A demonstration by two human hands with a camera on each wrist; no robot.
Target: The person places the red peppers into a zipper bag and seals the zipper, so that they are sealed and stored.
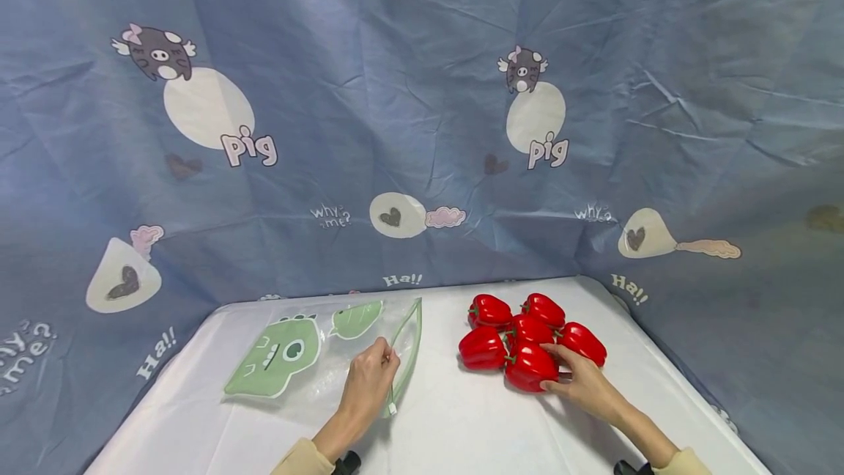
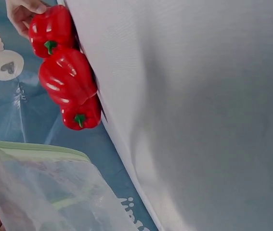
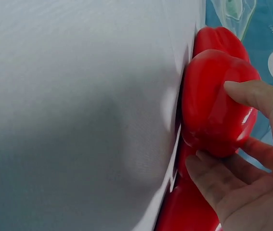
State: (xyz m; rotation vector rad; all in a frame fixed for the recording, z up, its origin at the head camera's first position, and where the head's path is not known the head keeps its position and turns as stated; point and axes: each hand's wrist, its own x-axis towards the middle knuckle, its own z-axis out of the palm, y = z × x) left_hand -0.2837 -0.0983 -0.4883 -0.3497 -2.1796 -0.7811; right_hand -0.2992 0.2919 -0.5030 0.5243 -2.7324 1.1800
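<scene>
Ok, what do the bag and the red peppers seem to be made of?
Bag: apparently thin, flexible plastic, slightly shiny; its unprinted parts are translucent. Red peppers: perhaps molded plastic, given their uniform colour and glossy highlights, but real ones can't be ruled out.

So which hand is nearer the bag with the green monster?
Left. The left hand pinches the bag near its open end; the right hand is well to the bag's right, holding a red pepper.
</scene>
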